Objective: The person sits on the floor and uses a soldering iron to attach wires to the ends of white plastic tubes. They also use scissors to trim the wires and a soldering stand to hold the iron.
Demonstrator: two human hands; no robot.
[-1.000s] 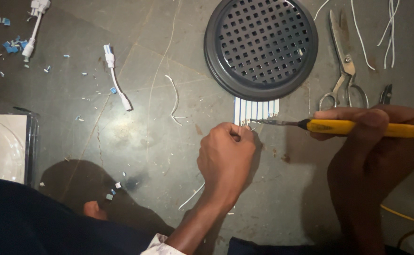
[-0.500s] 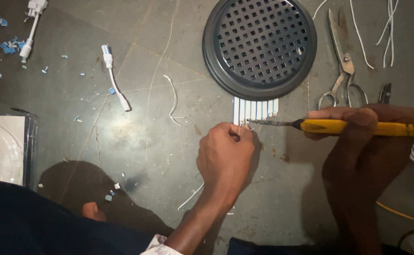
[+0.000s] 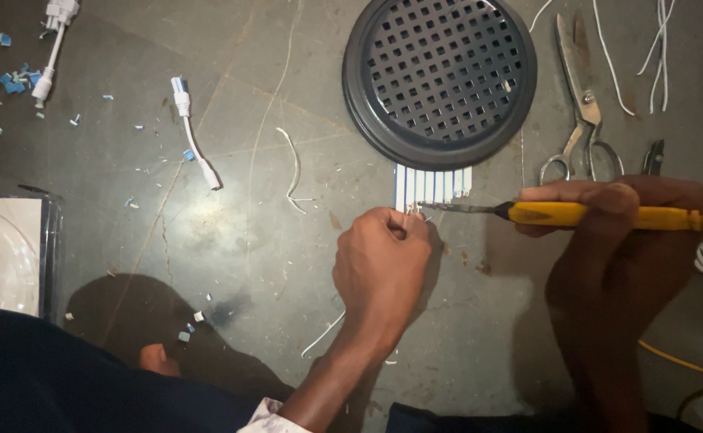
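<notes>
- Scuffed grey surface (image 3: 207,240), littered with wire scraps.
- Left hand (image 3: 383,269) pinched together, probably on a thin wire, beside white strips (image 3: 431,186).
- Right hand (image 3: 616,232) clamped on yellow-handled soldering iron (image 3: 576,213).

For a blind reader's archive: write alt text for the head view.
A right hand holds a yellow-handled soldering iron, its tip at a row of white strips pinched by the left hand. A round perforated black grille and scissors lie on the grey floor.

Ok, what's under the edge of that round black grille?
White strips stick out in a row from under the round grille's lower edge. How far they run beneath it is hidden by the grille.
</notes>
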